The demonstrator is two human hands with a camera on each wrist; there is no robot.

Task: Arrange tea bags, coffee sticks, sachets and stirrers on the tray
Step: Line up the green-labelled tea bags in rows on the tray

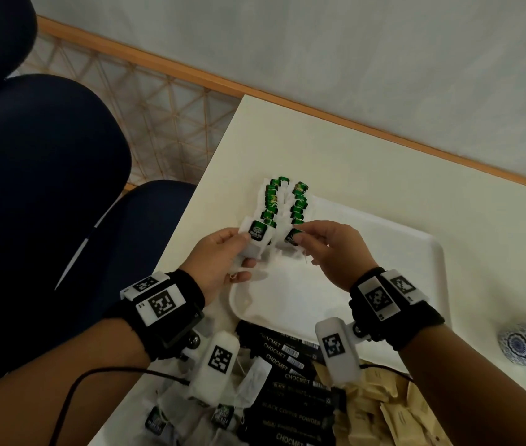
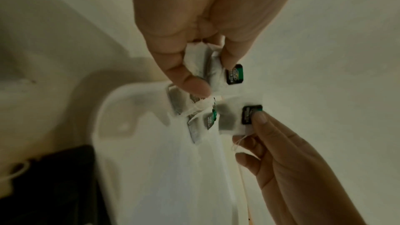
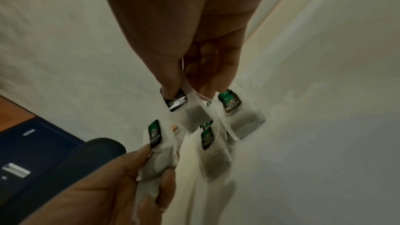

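A white tray point(image 1: 400, 252) lies on the white table. Two rows of tea bags point(image 1: 274, 201) with green tags run along its far left corner. Just in front of them my left hand point(image 1: 242, 249) grips a small bunch of tea bags point(image 1: 256, 235), seen closer in the left wrist view as the bunch point(image 2: 207, 67) between thumb and fingers. My right hand point(image 1: 306, 243) pinches a single tea bag point(image 1: 292, 236) by its tag end, held low over the tray beside the right row; the right wrist view shows this bag point(image 3: 190, 114) hanging above laid bags point(image 3: 242, 117).
Black coffee sticks point(image 1: 290, 381) lie heaped at the tray's near edge, with brown sachets point(image 1: 383, 407) to their right and loose tea bags point(image 1: 223, 416) to their left. A blue patterned cup point(image 1: 525, 346) stands at the right. A dark chair point(image 1: 46, 188) is left of the table.
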